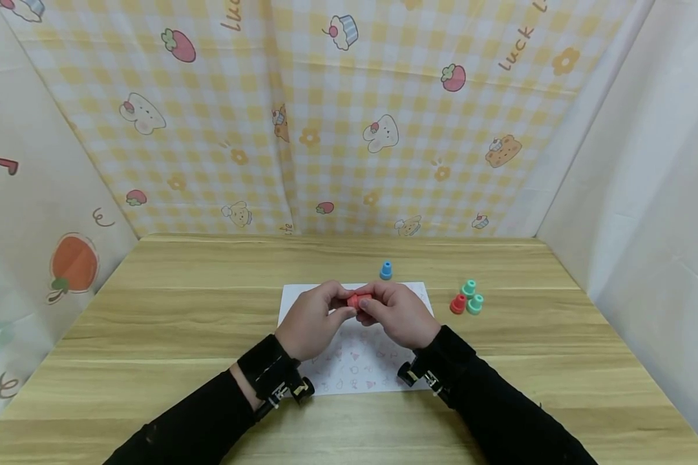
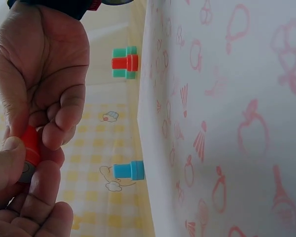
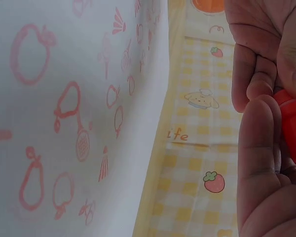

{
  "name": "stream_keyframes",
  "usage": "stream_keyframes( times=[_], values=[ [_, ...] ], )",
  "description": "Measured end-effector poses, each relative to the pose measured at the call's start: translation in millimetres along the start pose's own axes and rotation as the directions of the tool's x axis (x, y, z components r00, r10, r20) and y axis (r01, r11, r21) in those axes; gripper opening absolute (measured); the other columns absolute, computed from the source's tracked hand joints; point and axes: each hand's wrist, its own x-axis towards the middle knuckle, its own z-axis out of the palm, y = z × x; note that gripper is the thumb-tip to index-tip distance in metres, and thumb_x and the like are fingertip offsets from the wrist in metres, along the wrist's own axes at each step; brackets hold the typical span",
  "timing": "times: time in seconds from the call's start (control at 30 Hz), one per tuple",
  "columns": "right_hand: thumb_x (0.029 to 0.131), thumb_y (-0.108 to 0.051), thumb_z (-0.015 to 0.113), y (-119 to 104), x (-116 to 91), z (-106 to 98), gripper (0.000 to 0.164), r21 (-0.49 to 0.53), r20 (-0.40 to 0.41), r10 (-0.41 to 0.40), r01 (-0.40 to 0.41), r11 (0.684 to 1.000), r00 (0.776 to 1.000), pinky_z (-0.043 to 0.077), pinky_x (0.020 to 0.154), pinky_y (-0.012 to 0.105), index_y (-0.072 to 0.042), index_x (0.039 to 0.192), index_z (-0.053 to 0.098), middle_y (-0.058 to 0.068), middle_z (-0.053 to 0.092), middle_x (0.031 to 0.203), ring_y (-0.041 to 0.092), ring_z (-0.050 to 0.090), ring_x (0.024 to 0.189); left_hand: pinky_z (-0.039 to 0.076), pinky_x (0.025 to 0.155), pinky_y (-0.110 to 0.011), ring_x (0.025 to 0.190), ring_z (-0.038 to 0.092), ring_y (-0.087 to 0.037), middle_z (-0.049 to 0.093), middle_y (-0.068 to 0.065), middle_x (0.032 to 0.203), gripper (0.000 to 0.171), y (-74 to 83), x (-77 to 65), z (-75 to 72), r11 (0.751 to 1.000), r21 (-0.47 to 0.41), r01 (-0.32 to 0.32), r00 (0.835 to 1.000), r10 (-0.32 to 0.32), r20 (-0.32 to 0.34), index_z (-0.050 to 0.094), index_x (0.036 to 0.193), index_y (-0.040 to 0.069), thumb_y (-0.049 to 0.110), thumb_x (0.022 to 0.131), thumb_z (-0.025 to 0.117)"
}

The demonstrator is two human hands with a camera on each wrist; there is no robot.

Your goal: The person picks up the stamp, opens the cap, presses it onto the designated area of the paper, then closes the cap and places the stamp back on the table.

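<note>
A small red stamp (image 1: 359, 301) is held between the two hands above a white sheet of paper (image 1: 384, 381). My left hand (image 1: 313, 323) pinches its left end between thumb and fingers. From the other side my right hand (image 1: 404, 316) grips the right end, thumb toward the camera. In the left wrist view the stamp (image 2: 32, 145) is partly covered by fingers, and a greyish end shows near the left fingers. The right wrist view has the stamp (image 3: 292, 123) at its right edge. Faint pink and red outlines of fruit, rackets and shuttlecocks mark the paper.
A blue stamp (image 1: 386, 270) stands just behind the paper. To the right are another red stamp (image 1: 458, 303) and two green stamps (image 1: 468, 288), grouped close together on the wooden table (image 1: 180, 310). A yellow checked cloth (image 1: 337, 116) hangs behind the table.
</note>
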Motion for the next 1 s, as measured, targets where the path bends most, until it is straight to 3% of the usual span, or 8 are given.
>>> stream_keyframes(
  times=[0.3,0.63,1.0],
  values=[
    [0.107,-0.011,0.06,-1.2,0.1,0.2,0.022,-0.009,-0.007,0.005,-0.006,1.0,1.0,0.063,0.084,0.029,0.0,0.123,0.073,0.012,0.078,0.107,0.011,0.073,0.089,0.057,0.092,-0.044,0.096,0.072,-0.01,0.078,0.006,0.1,0.015,-0.1,-0.9,-4.9,1.0,0.027,-0.006,1.0,0.007,-0.003,0.072,0.108,0.014,0.017,0.095,0.08],
    [0.11,-0.008,0.052,-2.2,1.6,-7.2,0.027,0.112,-0.014,0.06,-0.058,0.992,0.998,0.063,0.084,0.032,0.009,0.126,0.066,0.016,0.073,0.107,0.014,0.071,0.087,0.055,0.101,-0.049,0.099,0.071,-0.01,0.077,0.007,0.101,0.018,1.1,0.5,-9.5,1.0,0.008,0.01,1.0,-0.01,-0.001,0.072,0.112,0.014,0.018,0.096,0.078],
    [0.113,-0.009,0.046,0.6,2.8,-24.4,0.031,0.196,0.013,0.099,-0.1,0.976,0.995,0.061,0.083,0.027,0.014,0.129,0.06,0.006,0.068,0.101,0.015,0.067,0.088,0.057,0.094,-0.044,0.097,0.072,-0.011,0.075,0.007,0.099,0.018,-1.1,2.1,-14.6,0.997,0.073,-0.004,1.0,0.005,-0.016,0.071,0.114,0.012,0.018,0.098,0.077]
  ],
)
